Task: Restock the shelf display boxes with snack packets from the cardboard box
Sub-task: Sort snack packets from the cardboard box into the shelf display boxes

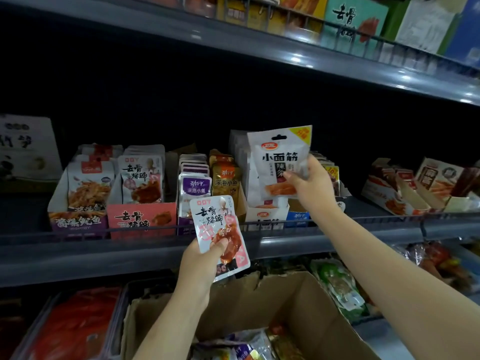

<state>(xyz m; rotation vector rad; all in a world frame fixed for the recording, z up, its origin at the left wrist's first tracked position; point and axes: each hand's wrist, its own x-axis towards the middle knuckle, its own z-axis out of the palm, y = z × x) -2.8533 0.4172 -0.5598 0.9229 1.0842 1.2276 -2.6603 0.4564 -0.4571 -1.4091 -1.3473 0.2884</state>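
While the left hand (pixel 201 263) is pinching a pink-and-white trotter packet (pixel 219 233) near the shelf rail (pixel 363 220), the right hand (pixel 310 185) is gripping a white gluten-strip packet (pixel 281 159) above its white display box (pixel 266 214); the cardboard box (pixel 293 302) is sitting nearest, below.

Dark metal shop shelving with dim light

A grey metal upper shelf (pixel 259 51) runs from the upper left of the frame down to the right edge, and small bright spots of light reflect on its front edge. Behind it, the back of the shelving (pixel 130 105) is almost black. Across the middle of the frame lies the middle shelf (pixel 78 253), grey too, with a thin wire rail (pixel 376 219) along its front. On the top right, a similar wire fence (pixel 298 20) stands before blurred cartons. At the lower left of the frame, a bin with red packs (pixel 75 326) is in shadow.
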